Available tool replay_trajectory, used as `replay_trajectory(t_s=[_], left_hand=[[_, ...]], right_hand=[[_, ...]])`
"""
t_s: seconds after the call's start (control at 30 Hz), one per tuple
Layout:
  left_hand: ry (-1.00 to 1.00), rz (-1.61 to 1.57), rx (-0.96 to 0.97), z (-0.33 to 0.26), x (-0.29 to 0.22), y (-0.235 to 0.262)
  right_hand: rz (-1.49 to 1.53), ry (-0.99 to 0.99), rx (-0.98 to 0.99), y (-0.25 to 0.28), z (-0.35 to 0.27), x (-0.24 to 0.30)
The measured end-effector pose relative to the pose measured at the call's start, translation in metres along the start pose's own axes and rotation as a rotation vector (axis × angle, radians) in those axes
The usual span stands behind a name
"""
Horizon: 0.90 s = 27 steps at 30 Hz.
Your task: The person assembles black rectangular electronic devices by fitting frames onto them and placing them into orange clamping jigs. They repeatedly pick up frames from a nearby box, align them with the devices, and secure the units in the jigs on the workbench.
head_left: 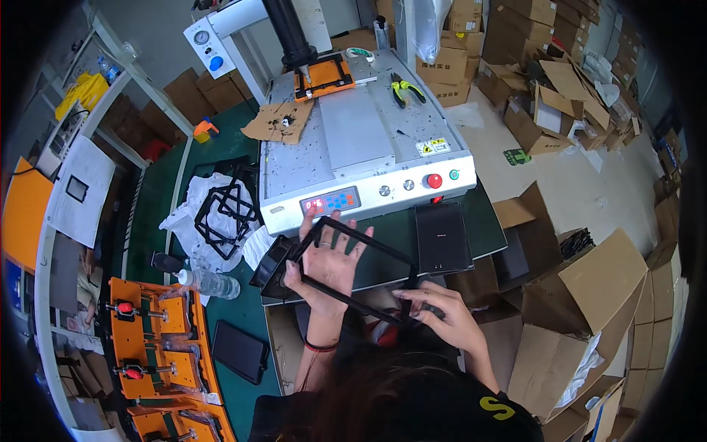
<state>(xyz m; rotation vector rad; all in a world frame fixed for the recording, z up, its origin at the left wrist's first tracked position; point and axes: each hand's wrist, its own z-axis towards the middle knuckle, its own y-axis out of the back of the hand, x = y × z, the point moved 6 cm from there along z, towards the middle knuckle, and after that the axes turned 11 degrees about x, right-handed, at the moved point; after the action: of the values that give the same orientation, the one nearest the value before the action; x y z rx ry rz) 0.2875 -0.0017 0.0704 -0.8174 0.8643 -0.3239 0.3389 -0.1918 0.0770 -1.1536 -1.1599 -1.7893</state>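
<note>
Dark hair (361, 394) fills the near edge. Our left hand (329, 269) lies palm up, fingers spread under a black frame (368, 241), thumb at its left end; our right hand (445, 317) pinches its right end. We have it before the white machine (287, 177), left of a dark flat panel (442, 237).

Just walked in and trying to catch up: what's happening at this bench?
The person's right hand grips the right end of a black rectangular frame, while the left hand, palm showing and fingers spread, seems to support its left end. They are in front of a white machine with an orange fixture on top. More black frames lie piled on white wrapping to the left; a dark flat panel lies to the right.
</note>
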Motion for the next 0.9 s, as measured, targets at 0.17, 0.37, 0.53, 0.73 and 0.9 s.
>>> replay_trajectory(t_s=[0.17, 0.37, 0.53, 0.73, 0.9], left_hand=[[0.162, -0.063, 0.006, -0.006, 0.032, 0.003], [0.221, 0.761, -0.101, -0.032, 0.070, 0.092], [0.071, 1.406, 0.060, -0.048, 0.065, 0.095], [0.137, 1.631, 0.199, -0.024, 0.063, 0.089], [0.100, 1.682, 0.140, -0.022, 0.067, 0.104]], right_hand=[[0.161, -0.080, -0.112, 0.012, -0.015, -0.024], [0.289, -0.172, -0.308, 0.015, -0.020, -0.056], [0.411, -0.149, -0.398, 0.011, -0.027, -0.062], [0.469, -0.123, -0.454, 0.010, -0.026, -0.066], [0.437, -0.090, -0.405, 0.026, -0.021, -0.064]])
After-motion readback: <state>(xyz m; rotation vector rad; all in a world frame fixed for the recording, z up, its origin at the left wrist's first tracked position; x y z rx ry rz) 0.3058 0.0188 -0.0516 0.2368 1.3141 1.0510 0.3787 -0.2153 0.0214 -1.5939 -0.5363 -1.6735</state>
